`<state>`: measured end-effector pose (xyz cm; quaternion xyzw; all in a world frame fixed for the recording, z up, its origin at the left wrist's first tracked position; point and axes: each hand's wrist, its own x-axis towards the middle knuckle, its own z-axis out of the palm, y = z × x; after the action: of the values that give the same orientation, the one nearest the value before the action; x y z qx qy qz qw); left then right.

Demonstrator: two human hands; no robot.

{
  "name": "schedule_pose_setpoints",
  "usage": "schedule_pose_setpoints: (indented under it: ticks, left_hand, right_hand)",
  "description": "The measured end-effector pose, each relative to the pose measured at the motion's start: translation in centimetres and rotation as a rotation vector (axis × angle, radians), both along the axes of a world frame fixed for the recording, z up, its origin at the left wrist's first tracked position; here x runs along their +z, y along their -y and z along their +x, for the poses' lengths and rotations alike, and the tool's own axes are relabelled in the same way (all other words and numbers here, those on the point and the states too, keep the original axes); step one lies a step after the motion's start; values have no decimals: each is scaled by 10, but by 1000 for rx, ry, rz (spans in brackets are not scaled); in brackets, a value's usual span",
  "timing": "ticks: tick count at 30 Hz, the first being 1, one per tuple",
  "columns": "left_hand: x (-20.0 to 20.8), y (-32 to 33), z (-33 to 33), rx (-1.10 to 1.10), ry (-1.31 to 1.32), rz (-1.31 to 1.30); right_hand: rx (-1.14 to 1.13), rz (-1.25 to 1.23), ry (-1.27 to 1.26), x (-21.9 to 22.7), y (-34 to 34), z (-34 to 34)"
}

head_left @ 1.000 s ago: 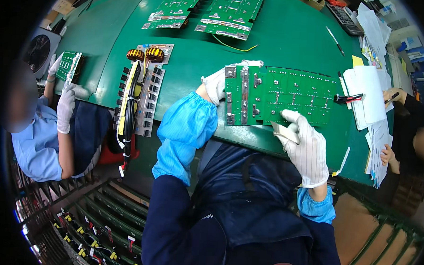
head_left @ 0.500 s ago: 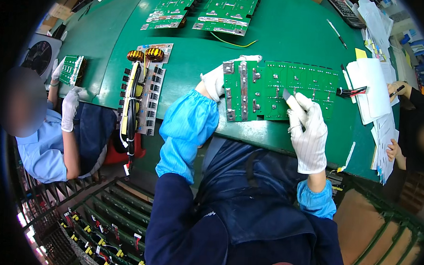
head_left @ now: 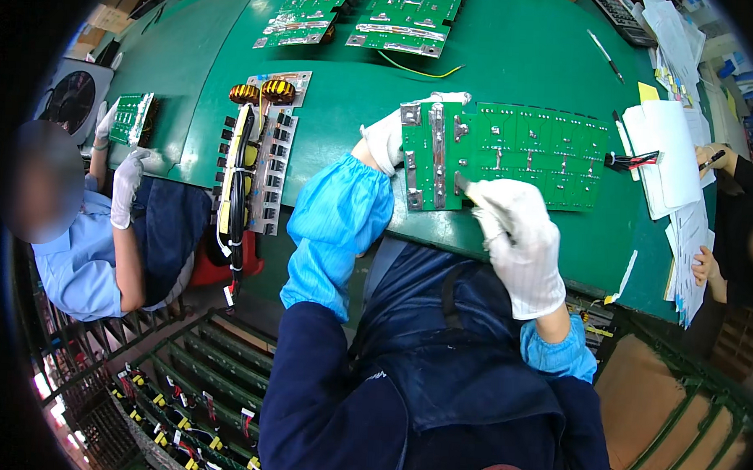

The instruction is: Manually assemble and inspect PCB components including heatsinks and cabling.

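Note:
A green circuit board [head_left: 547, 171] is held up in front of me, its soldered side toward me. My left hand [head_left: 386, 141], white-gloved with a blue sleeve cover, grips it at the left end; most of the fingers are hidden behind the board. My right hand [head_left: 524, 233], also gloved, is closed on a small tool with a flat grey blade [head_left: 462, 183]. The blade's tip is at the lower left part of the board, by the solder pads. I cannot tell whether it touches. Red and black wires [head_left: 633, 160] stick out at the board's right end.
Left of me lies a board with coils and black cables [head_left: 243, 170]. Two more green boards [head_left: 407, 22] sit at the back, near a yellow-green wire [head_left: 421, 71]. Papers [head_left: 661, 159] and a pen [head_left: 605, 56] are to the right. Two other people work at either side.
My right hand has moved left and slightly down, bringing the blade from the middle of the board to its left part. My left hand keeps its grip.

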<state>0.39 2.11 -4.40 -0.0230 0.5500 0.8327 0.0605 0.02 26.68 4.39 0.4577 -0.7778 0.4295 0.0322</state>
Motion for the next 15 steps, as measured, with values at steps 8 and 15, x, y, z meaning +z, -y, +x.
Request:
schedule_pose_setpoints:
  ticks: [8, 15]
  left_hand:
    - [0, 0, 0, -20, -58, -50]
    - [0, 1, 1, -14, -115, -80]
  right_hand:
    - [53, 211, -71, 2, 29, -3]
    - [51, 236, -53, 3, 33, -4]
